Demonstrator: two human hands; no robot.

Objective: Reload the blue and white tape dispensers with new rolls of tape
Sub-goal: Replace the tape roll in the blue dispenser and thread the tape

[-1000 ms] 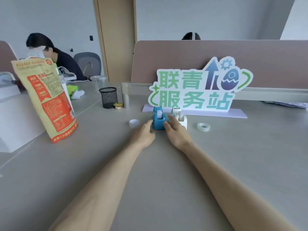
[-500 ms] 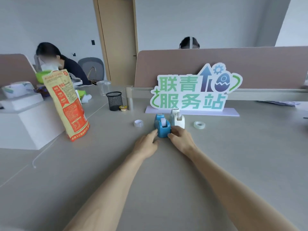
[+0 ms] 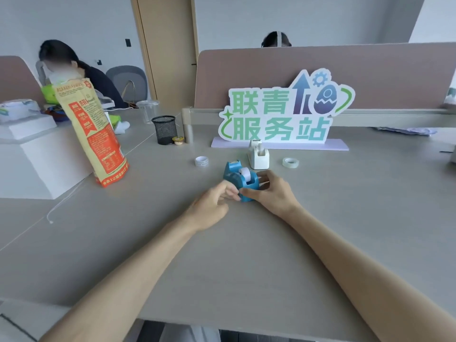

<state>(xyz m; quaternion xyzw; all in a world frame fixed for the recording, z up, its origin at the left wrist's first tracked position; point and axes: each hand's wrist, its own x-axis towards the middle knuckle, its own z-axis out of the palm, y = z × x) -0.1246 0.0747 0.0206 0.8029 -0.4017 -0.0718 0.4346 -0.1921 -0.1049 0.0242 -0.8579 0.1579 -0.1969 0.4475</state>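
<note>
The blue tape dispenser (image 3: pixel 238 178) stands on the grey desk with a white roll core showing in its top. My right hand (image 3: pixel 271 192) wraps its near right side, thumb in front and fingers behind. My left hand (image 3: pixel 213 202) touches its near left corner with the fingertips. Behind it, apart from my hands, the white tape dispenser (image 3: pixel 258 155) stands upright. A white tape roll (image 3: pixel 201 161) lies to the left. A clear tape roll (image 3: pixel 290 162) lies to the right of the white dispenser.
A tall orange and tan bag (image 3: pixel 92 134) stands at the left beside a white box (image 3: pixel 32 154). A black mesh cup (image 3: pixel 164 130) and a green-lettered sign (image 3: pixel 283 112) stand at the back. The desk edge (image 3: pixel 222 327) runs below my forearms. A seated person is at the far left.
Both hands have drawn the blue dispenser toward me, away from the white dispenser. The view has shifted and the desk looks closer.
</note>
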